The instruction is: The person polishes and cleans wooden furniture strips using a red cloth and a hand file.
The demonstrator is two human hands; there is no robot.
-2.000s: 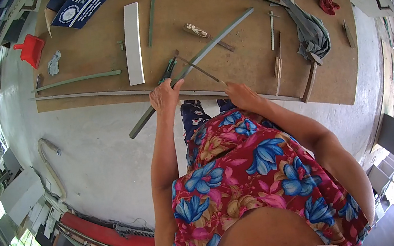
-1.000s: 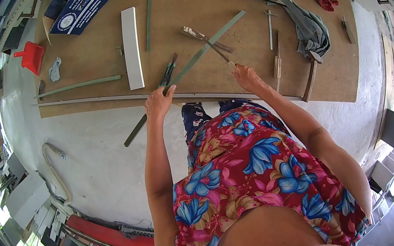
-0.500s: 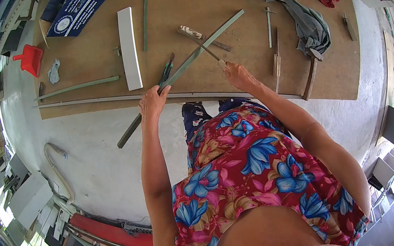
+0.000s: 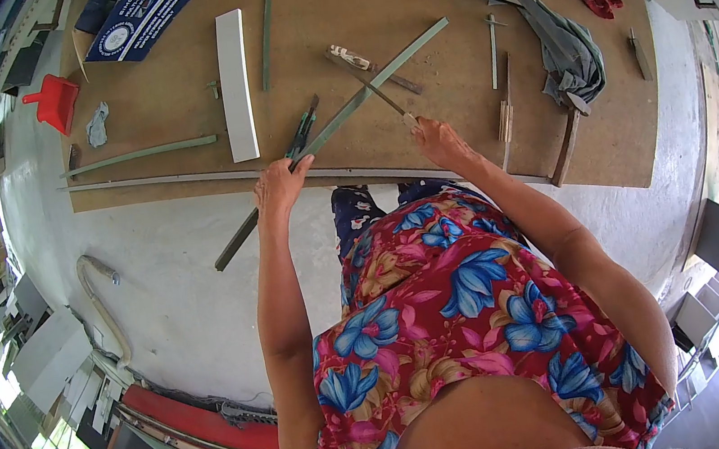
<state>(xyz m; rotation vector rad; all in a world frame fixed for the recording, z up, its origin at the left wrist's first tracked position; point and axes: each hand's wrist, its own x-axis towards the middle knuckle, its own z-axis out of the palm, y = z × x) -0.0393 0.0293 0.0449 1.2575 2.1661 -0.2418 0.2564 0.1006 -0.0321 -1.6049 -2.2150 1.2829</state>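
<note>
Right hand (image 4: 441, 143): it has gone up from the table edge since two seconds ago. Its grip is shut tight on the pale end of the thin tool (image 4: 384, 99).
Thin tool: it pointed off to the left before. Now it points up and away, and it crosses the green strip (image 4: 416, 47).
Left hand (image 4: 280, 185): its grip is closed around the green strip, right at the edge of the table (image 4: 181, 112).
Strip's place: one end rests far up on the table. The other end sticks out past the edge, over the floor (image 4: 153, 242), a bit farther out than before.
First worry: the strip is narrow, so the tool could slide off it. Then it might scratch the table or jump toward the left hand's fingers.
Second worry: only one hand holds the strip, and a long part hangs in the air. A hard push from the tool could make it wobble, turn or slip.
Third worry: the pliers (image 4: 304, 132) lie just beside the strip, near the left hand, so the strip could bump them.
Strip's looks: long, thin, flat and straight, a dull grey-green. It lies on a slant.
</note>
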